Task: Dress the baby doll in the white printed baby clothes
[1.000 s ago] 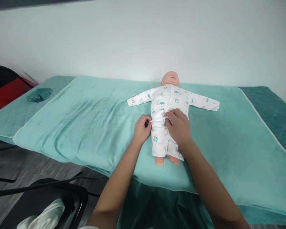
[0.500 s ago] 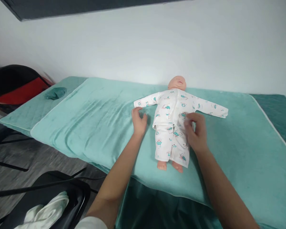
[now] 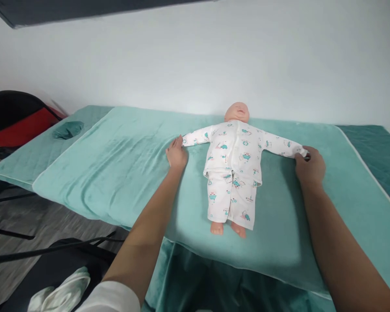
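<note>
A baby doll [image 3: 237,112] lies on its back on a green-covered bed, its head toward the wall and bare feet toward me. It wears a white shirt [image 3: 238,145] and white trousers [image 3: 221,197], both printed with small teal and red pictures. Both sleeves are spread out sideways. My left hand [image 3: 177,154] is at the cuff of the sleeve on the left, fingers closed around its end. At the opposite cuff, my right hand [image 3: 312,167] pinches the sleeve end between thumb and fingers. No doll hands show at the cuffs.
The bed [image 3: 126,164] has a face hole [image 3: 68,129] at its left end and stands against a white wall [image 3: 182,65]. A black chair [image 3: 48,268] at the lower left bears a crumpled white cloth [image 3: 63,292]. A red and black chair [image 3: 19,123] stands at the far left.
My right hand has moved from beside the doll's waist out to the right cuff and pinched it. My left hand has risen slightly to the left cuff. The view has shifted a little.
</note>
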The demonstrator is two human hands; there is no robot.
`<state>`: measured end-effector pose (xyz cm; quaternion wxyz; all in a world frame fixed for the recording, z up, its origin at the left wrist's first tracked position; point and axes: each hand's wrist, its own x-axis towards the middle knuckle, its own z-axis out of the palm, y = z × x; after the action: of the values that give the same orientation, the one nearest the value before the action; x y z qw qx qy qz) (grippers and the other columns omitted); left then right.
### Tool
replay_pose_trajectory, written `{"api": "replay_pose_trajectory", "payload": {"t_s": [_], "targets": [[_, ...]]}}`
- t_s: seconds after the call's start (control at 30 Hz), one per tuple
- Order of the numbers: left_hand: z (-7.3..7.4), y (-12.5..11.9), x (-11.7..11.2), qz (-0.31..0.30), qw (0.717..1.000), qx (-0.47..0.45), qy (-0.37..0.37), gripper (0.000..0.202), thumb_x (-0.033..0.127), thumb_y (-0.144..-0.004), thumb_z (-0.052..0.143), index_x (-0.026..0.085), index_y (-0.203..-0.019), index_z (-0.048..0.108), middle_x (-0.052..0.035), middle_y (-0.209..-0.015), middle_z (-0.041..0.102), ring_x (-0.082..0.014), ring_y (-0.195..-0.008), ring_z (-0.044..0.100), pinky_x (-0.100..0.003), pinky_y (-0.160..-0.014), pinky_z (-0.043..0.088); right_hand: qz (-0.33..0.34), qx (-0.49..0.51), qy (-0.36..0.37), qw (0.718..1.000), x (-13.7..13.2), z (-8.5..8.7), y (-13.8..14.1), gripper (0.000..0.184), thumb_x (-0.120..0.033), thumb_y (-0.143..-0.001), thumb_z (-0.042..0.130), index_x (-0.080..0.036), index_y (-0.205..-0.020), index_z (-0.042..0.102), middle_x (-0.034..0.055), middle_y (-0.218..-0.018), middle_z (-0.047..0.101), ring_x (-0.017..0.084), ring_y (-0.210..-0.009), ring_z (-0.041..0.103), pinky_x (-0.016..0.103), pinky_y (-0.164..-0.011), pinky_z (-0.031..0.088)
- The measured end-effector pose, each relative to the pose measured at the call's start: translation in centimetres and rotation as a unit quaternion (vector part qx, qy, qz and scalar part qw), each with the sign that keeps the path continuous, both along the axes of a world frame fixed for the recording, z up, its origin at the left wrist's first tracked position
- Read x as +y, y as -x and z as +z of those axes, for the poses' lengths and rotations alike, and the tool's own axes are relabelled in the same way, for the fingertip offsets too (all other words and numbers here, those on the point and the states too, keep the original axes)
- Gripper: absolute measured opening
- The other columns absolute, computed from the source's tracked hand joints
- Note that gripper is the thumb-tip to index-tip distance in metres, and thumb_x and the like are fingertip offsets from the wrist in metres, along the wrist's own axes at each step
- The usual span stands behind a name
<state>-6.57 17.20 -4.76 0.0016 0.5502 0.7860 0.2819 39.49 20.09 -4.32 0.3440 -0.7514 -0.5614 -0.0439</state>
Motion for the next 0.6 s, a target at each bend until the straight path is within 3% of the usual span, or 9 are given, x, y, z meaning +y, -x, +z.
{"api": "replay_pose_trajectory", "payload": {"t_s": [0.13, 0.23, 0.37, 0.5, 0.6], "targets": [[-0.2, 0.4, 0.1, 0.043, 0.998, -0.022, -0.045, 0.065, 0.003, -0.091, 0.037, 0.022, -0.152, 0.048, -0.0076, -0.154, 0.054, -0.0275, -0.145, 0.046, -0.048, -0.115, 0.042, -0.016, 0.108, 0.029, 0.994, 0.4, 0.6, -0.3, 0.035, -0.012, -0.085, 0.066, -0.010, -0.119, 0.073, 0.0115, -0.096, 0.064, 0.012, -0.074, 0.042, 0.033, -0.078, 0.036], [-0.3, 0.5, 0.1, 0.073, 0.995, -0.022, -0.058, 0.064, 0.003, -0.092, 0.036, 0.019, -0.153, 0.047, -0.0098, -0.152, 0.056, -0.0285, -0.141, 0.050, -0.047, -0.112, 0.042, -0.038, 0.123, 0.016, 0.992, 0.0, 0.8, -0.4, 0.036, -0.007, -0.084, 0.062, -0.007, -0.118, 0.073, 0.0098, -0.091, 0.061, 0.012, -0.074, 0.043, 0.033, -0.078, 0.036], [-0.4, 0.4, 0.1, 0.068, 0.997, 0.001, -0.047, 0.062, 0.004, -0.090, 0.039, 0.020, -0.149, 0.053, -0.0102, -0.147, 0.060, -0.0314, -0.136, 0.053, -0.050, -0.109, 0.043, -0.034, 0.125, -0.003, 0.992, -0.6, 0.5, -0.2, 0.038, -0.004, -0.078, 0.064, -0.010, -0.115, 0.072, 0.0077, -0.088, 0.057, 0.016, -0.079, 0.044, 0.035, -0.082, 0.037], [-0.3, 0.1, 0.1, 0.060, 0.997, 0.014, -0.036, 0.064, 0.004, -0.085, 0.041, 0.021, -0.145, 0.058, -0.0093, -0.147, 0.060, -0.0339, -0.137, 0.051, -0.052, -0.109, 0.042, -0.022, 0.115, -0.033, 0.993, -1.0, 0.2, 0.0, 0.039, -0.004, -0.073, 0.067, -0.010, -0.112, 0.068, 0.0163, -0.108, 0.056, 0.020, -0.094, 0.048, 0.037, -0.092, 0.039], [-0.1, -0.1, -0.2, 0.068, 0.997, 0.000, -0.037, 0.071, 0.005, -0.083, 0.043, 0.017, -0.152, 0.050, -0.0138, -0.148, 0.058, -0.0354, -0.136, 0.052, -0.053, -0.110, 0.042, 0.004, 0.108, -0.056, 0.993, -2.4, 0.2, 0.9, 0.041, -0.007, -0.072, 0.068, -0.010, -0.113, 0.064, 0.0206, -0.119, 0.054, 0.023, -0.107, 0.049, 0.039, -0.098, 0.039]]}}
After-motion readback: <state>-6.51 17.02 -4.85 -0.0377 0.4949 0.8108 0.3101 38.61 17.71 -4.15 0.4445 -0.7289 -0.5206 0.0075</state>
